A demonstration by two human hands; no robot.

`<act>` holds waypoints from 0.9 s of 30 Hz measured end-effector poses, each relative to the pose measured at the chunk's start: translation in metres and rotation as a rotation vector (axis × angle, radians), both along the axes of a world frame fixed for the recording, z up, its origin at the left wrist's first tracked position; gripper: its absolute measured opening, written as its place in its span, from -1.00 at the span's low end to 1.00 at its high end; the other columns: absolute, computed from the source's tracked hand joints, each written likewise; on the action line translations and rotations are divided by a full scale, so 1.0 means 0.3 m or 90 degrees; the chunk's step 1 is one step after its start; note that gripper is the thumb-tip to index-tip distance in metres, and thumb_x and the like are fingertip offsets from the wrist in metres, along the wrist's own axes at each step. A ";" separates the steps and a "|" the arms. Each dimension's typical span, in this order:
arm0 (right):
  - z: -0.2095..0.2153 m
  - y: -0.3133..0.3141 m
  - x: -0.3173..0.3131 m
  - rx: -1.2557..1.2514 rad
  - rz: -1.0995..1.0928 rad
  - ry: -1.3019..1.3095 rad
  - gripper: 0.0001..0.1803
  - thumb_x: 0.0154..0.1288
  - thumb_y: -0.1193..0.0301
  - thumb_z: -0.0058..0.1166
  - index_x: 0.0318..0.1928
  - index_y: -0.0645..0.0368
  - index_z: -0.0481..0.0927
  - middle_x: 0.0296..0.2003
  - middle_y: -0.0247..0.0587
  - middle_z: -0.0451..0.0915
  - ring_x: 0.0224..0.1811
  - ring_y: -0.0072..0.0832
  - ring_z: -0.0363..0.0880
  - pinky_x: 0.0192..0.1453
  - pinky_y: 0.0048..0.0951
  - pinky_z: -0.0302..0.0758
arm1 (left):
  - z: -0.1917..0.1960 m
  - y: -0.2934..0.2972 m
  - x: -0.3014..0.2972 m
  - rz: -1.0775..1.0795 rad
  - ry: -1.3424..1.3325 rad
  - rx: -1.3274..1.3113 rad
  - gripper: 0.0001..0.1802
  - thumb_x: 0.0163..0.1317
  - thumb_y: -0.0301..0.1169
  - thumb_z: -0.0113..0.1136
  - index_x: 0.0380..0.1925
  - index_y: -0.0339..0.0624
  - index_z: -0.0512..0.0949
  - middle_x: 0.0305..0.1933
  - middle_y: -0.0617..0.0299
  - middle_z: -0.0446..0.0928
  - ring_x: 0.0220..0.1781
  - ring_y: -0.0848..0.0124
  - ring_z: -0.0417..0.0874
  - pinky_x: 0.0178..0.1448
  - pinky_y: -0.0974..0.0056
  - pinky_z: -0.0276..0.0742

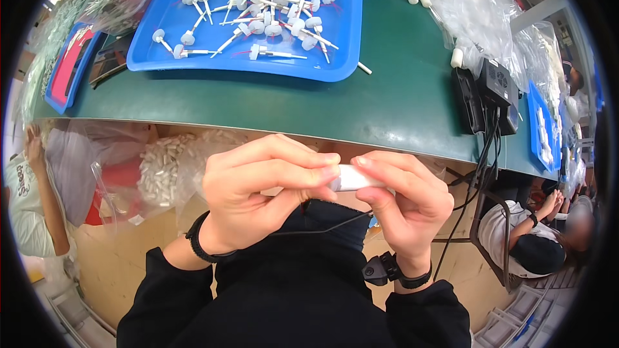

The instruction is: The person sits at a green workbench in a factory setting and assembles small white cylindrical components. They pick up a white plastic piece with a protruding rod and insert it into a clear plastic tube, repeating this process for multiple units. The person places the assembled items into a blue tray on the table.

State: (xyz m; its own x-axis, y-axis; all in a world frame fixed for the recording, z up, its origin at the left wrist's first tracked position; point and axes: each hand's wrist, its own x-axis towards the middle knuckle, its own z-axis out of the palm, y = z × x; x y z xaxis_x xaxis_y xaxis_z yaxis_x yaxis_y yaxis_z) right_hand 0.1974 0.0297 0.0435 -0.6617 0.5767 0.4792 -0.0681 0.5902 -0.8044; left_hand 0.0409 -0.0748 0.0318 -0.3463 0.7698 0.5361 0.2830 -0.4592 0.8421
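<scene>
Both hands raised in front of chest, below green table edge. L hand + R hand fingertips pinching short white plastic tube from opposite ends, held level, close for fitting/inspecting prob. Blue plastic tray w/ white stemmed parts well apart, on table.

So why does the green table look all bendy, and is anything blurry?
In the head view, the fisheye lens bows the green table edge and leaves a black rim around the picture; both hands, left and right, and the small white tube they pinch look sharp; the clear plastic bags shine with glare; a person at the right edge is blurred.
</scene>
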 end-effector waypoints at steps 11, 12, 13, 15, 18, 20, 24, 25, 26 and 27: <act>-0.025 0.010 -0.014 0.075 -0.066 0.076 -0.69 -0.04 0.60 0.30 -0.19 0.27 0.64 -0.28 -0.08 0.63 -0.30 -0.36 0.63 -0.27 -0.51 0.59 | 0.017 0.041 -0.047 -0.043 0.016 -0.035 -0.71 -0.24 -0.64 0.45 -0.42 -0.31 0.63 -0.37 0.04 0.59 -0.28 0.26 0.68 -0.23 0.30 0.61; -0.026 0.007 -0.005 0.098 -0.069 0.056 -0.68 -0.05 0.60 0.31 -0.19 0.28 0.63 -0.28 -0.08 0.64 -0.30 -0.36 0.63 -0.26 -0.50 0.59 | 0.011 0.041 -0.051 -0.056 0.044 -0.020 -0.71 -0.24 -0.64 0.46 -0.41 -0.32 0.63 -0.38 0.05 0.59 -0.30 0.26 0.68 -0.24 0.30 0.61; -0.027 0.003 0.002 0.121 -0.071 0.037 -0.68 -0.05 0.59 0.31 -0.18 0.29 0.63 -0.29 -0.08 0.64 -0.30 -0.35 0.63 -0.26 -0.50 0.59 | 0.010 0.041 -0.052 -0.053 0.056 -0.020 -0.71 -0.24 -0.64 0.46 -0.42 -0.32 0.63 -0.39 0.06 0.58 -0.32 0.27 0.68 -0.26 0.31 0.61; -0.028 -0.009 0.000 0.111 -0.094 0.040 -0.67 -0.06 0.60 0.31 -0.18 0.29 0.63 -0.31 -0.09 0.64 -0.31 -0.35 0.63 -0.27 -0.49 0.59 | 0.014 0.043 -0.054 -0.046 0.081 -0.019 -0.72 -0.24 -0.64 0.45 -0.43 -0.32 0.63 -0.41 0.08 0.57 -0.36 0.28 0.68 -0.30 0.32 0.61; -0.015 -0.012 0.001 0.098 -0.084 0.039 -0.67 -0.08 0.61 0.32 -0.20 0.30 0.63 -0.33 -0.10 0.63 -0.34 -0.36 0.63 -0.30 -0.50 0.58 | 0.018 0.055 -0.049 -0.071 0.061 0.005 -0.78 -0.19 -0.69 0.40 -0.45 -0.34 0.63 -0.42 0.07 0.56 -0.38 0.27 0.67 -0.36 0.35 0.61; 0.001 -0.002 0.005 0.095 -0.050 0.033 -0.67 -0.11 0.62 0.32 -0.22 0.31 0.64 -0.34 -0.10 0.63 -0.36 -0.36 0.63 -0.32 -0.50 0.57 | 0.028 0.050 -0.040 -0.051 0.082 0.025 -0.82 -0.15 -0.73 0.35 -0.47 -0.35 0.63 -0.41 0.06 0.56 -0.38 0.27 0.67 -0.38 0.35 0.62; 0.010 0.011 0.009 0.142 -0.036 0.002 -0.68 -0.14 0.64 0.32 -0.24 0.30 0.65 -0.36 -0.10 0.63 -0.38 -0.35 0.62 -0.35 -0.51 0.56 | 0.012 0.049 -0.029 -0.022 0.149 0.057 -0.83 -0.10 -0.78 0.27 -0.47 -0.36 0.61 -0.37 0.01 0.55 -0.37 0.24 0.66 -0.42 0.37 0.62; 0.012 0.012 0.012 0.144 -0.030 0.000 -0.67 -0.14 0.64 0.32 -0.25 0.29 0.65 -0.36 -0.10 0.63 -0.38 -0.35 0.63 -0.36 -0.51 0.56 | 0.013 0.047 -0.027 -0.018 0.169 0.062 -0.83 -0.10 -0.78 0.27 -0.47 -0.36 0.61 -0.36 0.00 0.55 -0.37 0.23 0.65 -0.42 0.37 0.62; 0.015 0.014 0.015 0.145 -0.024 -0.003 -0.67 -0.15 0.64 0.33 -0.25 0.28 0.65 -0.36 -0.09 0.63 -0.39 -0.35 0.63 -0.36 -0.51 0.56 | 0.019 0.044 -0.021 -0.020 0.177 0.064 -0.83 -0.08 -0.79 0.25 -0.47 -0.36 0.60 -0.34 -0.02 0.54 -0.37 0.23 0.64 -0.44 0.37 0.61; 0.021 0.013 0.016 0.158 -0.014 0.008 -0.67 -0.15 0.63 0.33 -0.25 0.28 0.65 -0.36 -0.09 0.63 -0.39 -0.34 0.63 -0.37 -0.50 0.56 | 0.020 0.038 -0.016 -0.023 0.154 0.070 -0.84 -0.08 -0.77 0.28 -0.46 -0.35 0.60 -0.34 -0.01 0.54 -0.37 0.24 0.64 -0.43 0.37 0.61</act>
